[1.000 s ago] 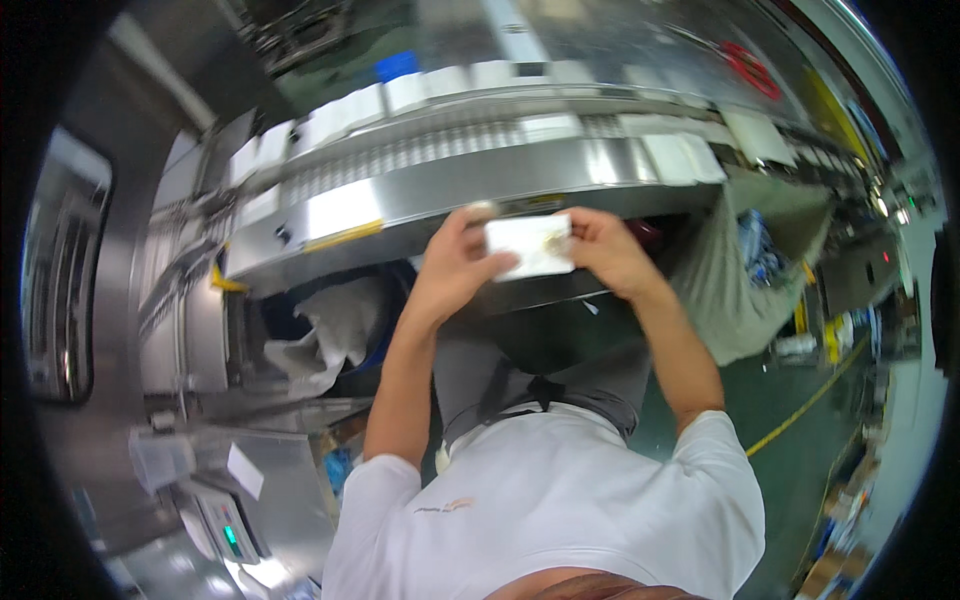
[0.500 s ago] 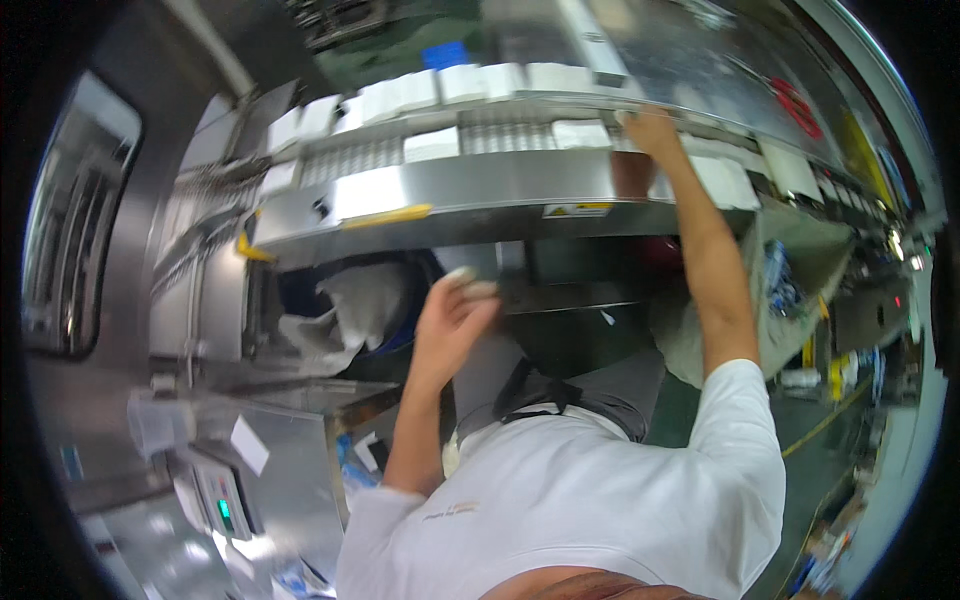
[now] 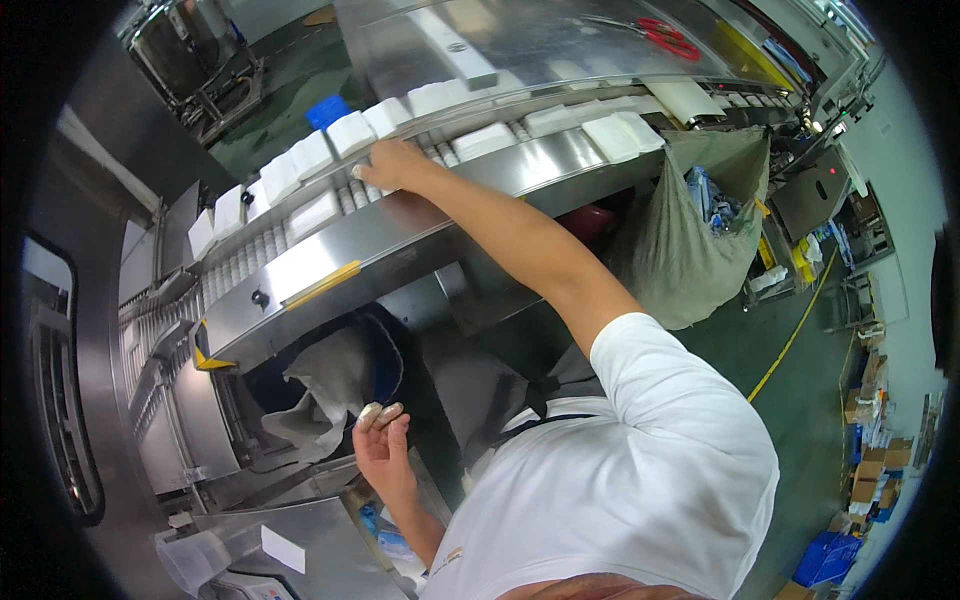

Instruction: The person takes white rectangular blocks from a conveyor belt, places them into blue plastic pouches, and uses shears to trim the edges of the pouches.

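My right hand (image 3: 395,165) reaches over the roller conveyor (image 3: 352,195), its fingers curled down and together with a white-covered fingertip showing. Whether anything is in them is hidden. A flat white packet (image 3: 313,214) lies on the rollers to its left, and another white packet (image 3: 484,142) to its right. Behind the hand a row of white packets (image 3: 311,154) leans along the conveyor's far edge. My left hand (image 3: 383,450) is raised below the conveyor, palm up, with fingers loosely bent, apart, and white coverings on the tips. It appears to hold nothing.
A steel rail (image 3: 420,215) fronts the conveyor. Beneath it stands a blue bin (image 3: 390,365) with pale sheeting. A cloth sack (image 3: 670,240) hangs at the right, beside stacked white packets (image 3: 622,136). Red-handled scissors (image 3: 668,38) lie on the steel table (image 3: 560,45) beyond.
My right hand has moved left along the conveyor, past the packets. My left hand has come down and leftward in the picture, and the whole view has turned.
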`<move>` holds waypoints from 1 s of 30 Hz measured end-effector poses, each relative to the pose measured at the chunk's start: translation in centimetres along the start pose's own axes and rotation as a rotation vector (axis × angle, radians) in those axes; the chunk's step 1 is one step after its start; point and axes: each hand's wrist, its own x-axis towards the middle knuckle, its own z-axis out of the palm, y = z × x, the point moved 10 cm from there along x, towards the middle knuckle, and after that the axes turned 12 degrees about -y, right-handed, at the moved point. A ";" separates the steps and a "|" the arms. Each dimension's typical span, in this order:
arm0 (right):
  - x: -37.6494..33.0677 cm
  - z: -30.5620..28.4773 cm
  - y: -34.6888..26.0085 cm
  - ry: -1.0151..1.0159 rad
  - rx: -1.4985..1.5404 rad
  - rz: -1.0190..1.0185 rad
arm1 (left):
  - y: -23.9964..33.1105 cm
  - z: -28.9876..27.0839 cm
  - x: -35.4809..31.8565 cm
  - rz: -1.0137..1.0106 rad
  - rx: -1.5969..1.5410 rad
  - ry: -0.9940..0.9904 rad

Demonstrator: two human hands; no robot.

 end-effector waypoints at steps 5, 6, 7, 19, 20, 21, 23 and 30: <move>4.9 5.0 3.2 -0.213 0.050 -0.005 | -1.3 -1.7 -1.8 -0.015 -0.137 0.041; 6.4 4.9 4.7 -0.155 -0.254 -0.103 | -1.5 -1.2 -1.6 -0.047 -0.125 0.014; 6.6 5.1 7.4 -0.147 0.024 0.098 | -2.1 -1.5 -1.4 -0.086 -0.166 0.015; 0.8 -0.2 5.9 -0.274 0.699 0.239 | 2.8 -3.2 -2.9 0.166 -0.074 0.061; 0.4 -0.6 4.3 -0.241 0.773 0.200 | 4.2 -4.3 -3.6 0.191 -0.054 0.113; 0.2 -1.0 3.5 -0.210 0.847 0.165 | 5.0 -5.9 -4.6 0.186 0.046 0.209; 2.2 -0.8 4.4 -0.197 0.978 0.121 | 6.9 -9.0 -6.6 0.226 0.201 0.398; 8.0 5.2 -6.8 -0.124 0.682 -0.097 | 7.4 -15.0 -9.1 0.249 0.340 0.707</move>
